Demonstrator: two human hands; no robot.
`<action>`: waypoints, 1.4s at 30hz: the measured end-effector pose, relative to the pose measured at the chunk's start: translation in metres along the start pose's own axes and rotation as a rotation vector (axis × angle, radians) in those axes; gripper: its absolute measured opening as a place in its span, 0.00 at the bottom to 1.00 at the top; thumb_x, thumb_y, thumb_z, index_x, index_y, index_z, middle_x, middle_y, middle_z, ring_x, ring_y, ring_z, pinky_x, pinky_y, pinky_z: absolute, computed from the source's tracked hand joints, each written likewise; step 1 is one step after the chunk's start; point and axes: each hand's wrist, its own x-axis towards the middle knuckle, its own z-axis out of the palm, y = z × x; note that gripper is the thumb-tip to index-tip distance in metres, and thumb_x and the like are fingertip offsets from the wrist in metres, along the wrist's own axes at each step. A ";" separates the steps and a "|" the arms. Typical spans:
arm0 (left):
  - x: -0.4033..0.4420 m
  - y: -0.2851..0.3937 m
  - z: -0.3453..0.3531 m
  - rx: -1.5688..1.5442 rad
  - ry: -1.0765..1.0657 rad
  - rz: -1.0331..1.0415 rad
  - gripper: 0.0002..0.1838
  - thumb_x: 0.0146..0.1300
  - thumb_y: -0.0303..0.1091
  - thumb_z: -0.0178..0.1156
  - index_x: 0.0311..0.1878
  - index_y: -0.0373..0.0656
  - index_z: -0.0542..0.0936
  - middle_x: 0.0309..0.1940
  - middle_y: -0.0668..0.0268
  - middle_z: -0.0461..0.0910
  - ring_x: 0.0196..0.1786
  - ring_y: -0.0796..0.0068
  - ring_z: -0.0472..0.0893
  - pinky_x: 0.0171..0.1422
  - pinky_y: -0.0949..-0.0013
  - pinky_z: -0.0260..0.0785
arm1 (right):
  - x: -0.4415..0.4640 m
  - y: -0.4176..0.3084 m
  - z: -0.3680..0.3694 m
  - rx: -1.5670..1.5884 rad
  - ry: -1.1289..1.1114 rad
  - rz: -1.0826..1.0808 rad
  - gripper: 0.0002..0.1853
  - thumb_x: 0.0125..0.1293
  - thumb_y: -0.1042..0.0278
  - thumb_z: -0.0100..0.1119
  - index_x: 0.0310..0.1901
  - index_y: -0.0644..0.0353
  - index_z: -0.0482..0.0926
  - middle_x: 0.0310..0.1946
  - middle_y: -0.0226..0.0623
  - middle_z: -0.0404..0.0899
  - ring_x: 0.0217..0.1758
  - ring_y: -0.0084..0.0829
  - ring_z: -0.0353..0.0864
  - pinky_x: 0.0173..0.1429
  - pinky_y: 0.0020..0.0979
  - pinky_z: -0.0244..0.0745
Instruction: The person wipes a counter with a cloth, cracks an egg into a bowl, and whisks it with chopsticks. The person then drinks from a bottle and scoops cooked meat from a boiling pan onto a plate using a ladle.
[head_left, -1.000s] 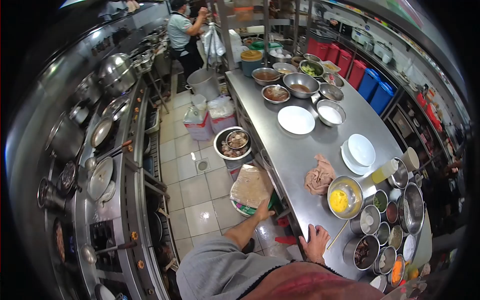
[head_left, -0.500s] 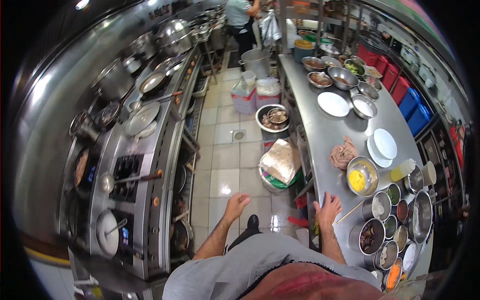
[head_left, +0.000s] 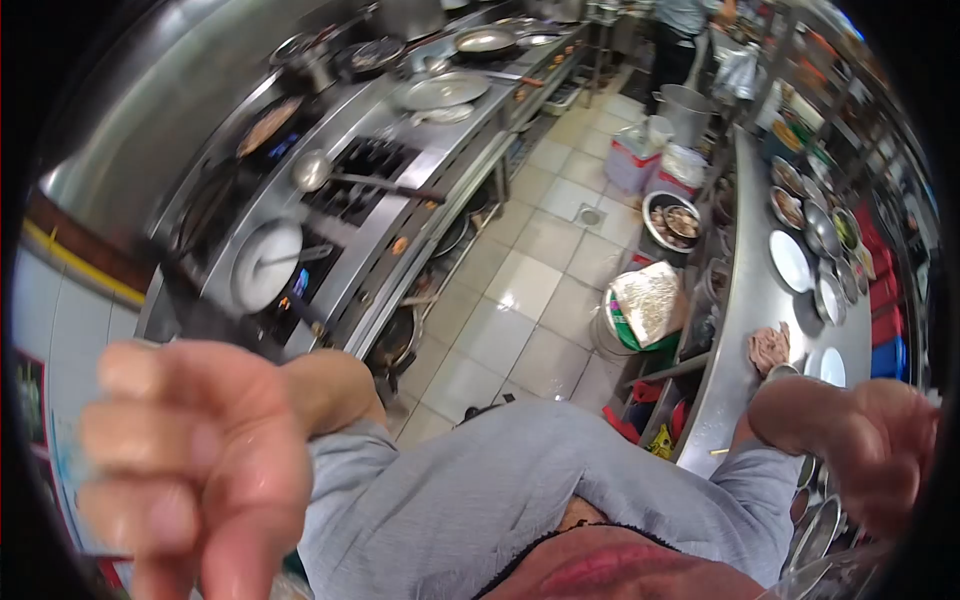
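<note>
My left hand (head_left: 195, 460) is raised close to the camera at the lower left. Its fingers are curled toward the palm, and I see nothing in them. At the right edge my right hand (head_left: 880, 450) is also lifted, with its fingers bent, dark and blurred. Whether it is fully closed does not show. Behind the left hand is the stove (head_left: 345, 235), with a white pan (head_left: 268, 265) that has a utensil in it. A ladle (head_left: 313, 171) lies across a burner. Beyond the right hand is a crumpled cloth (head_left: 769, 348) on the steel counter (head_left: 735, 300).
A tiled aisle (head_left: 490, 335) runs between stove and counter. Along its right side stand a foil-topped tub (head_left: 648, 302), a bowl of food (head_left: 670, 222) and a large pot (head_left: 684, 115). Several plates and bowls line the counter. A co-worker (head_left: 682, 40) stands at the far end.
Both hands have risen from waist height toward the camera, the right leaving the counter's edge. The view has turned left, so more of the stove's near end shows and the counter has shifted right.
</note>
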 end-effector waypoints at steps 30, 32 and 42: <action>0.049 0.016 -0.155 -0.039 -0.592 0.003 0.19 0.67 0.46 0.49 0.58 0.51 0.71 0.33 0.79 0.67 0.28 0.85 0.64 0.31 0.79 0.47 | 0.063 -0.117 0.131 0.898 -0.222 -0.307 0.11 0.64 0.67 0.49 0.39 0.68 0.73 0.33 0.41 0.74 0.33 0.30 0.75 0.43 0.30 0.72; 0.046 0.005 -0.148 -0.210 -0.505 0.111 0.19 0.67 0.45 0.49 0.59 0.51 0.69 0.33 0.79 0.67 0.28 0.85 0.64 0.31 0.79 0.48 | 0.062 -0.114 0.127 0.900 -0.216 -0.299 0.11 0.65 0.66 0.49 0.39 0.68 0.73 0.33 0.40 0.74 0.33 0.29 0.74 0.43 0.30 0.72; 0.024 0.024 -0.104 0.304 -0.171 0.013 0.13 0.63 0.53 0.51 0.44 0.60 0.70 0.30 0.80 0.68 0.29 0.80 0.64 0.34 0.73 0.50 | 0.049 -0.077 0.116 0.888 -0.068 -0.193 0.13 0.66 0.62 0.48 0.38 0.66 0.73 0.33 0.37 0.73 0.32 0.27 0.74 0.41 0.27 0.71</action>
